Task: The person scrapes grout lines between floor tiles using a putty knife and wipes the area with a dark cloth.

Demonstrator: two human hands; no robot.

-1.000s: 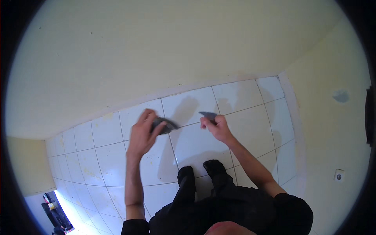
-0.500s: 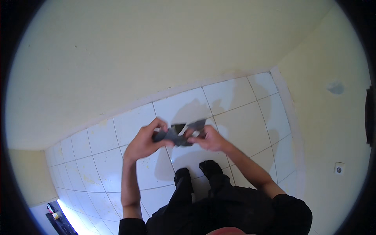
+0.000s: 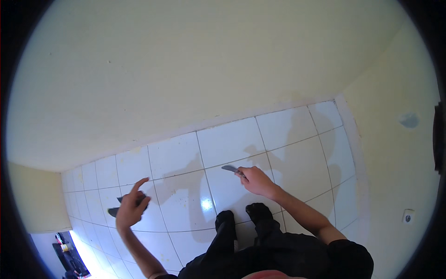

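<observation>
My left hand (image 3: 132, 209) is off to the left above the floor, its index finger stretched out and the other fingers curled. Dark flat pieces (image 3: 113, 212) stick out from behind that hand; most of them is hidden, so I cannot tell their kind. Near the middle, my right hand (image 3: 256, 181) grips a grey scraper-like tool (image 3: 229, 168). Its thin grey end points left, while the fingers cover the rest. The two hands are well apart, both over the tiles.
White tiled floor (image 3: 232, 188) lies below, with my feet in dark socks (image 3: 260, 212) on it. A pale wall (image 3: 209, 69) rises ahead, and another with a socket (image 3: 408, 216) stands at the right. Dark items (image 3: 69, 255) show at the lower left.
The hands were together at the middle, holding the grey pieces between them. My left hand has since moved left with dark pieces; my right hand keeps a grey tool and has shifted slightly right.
</observation>
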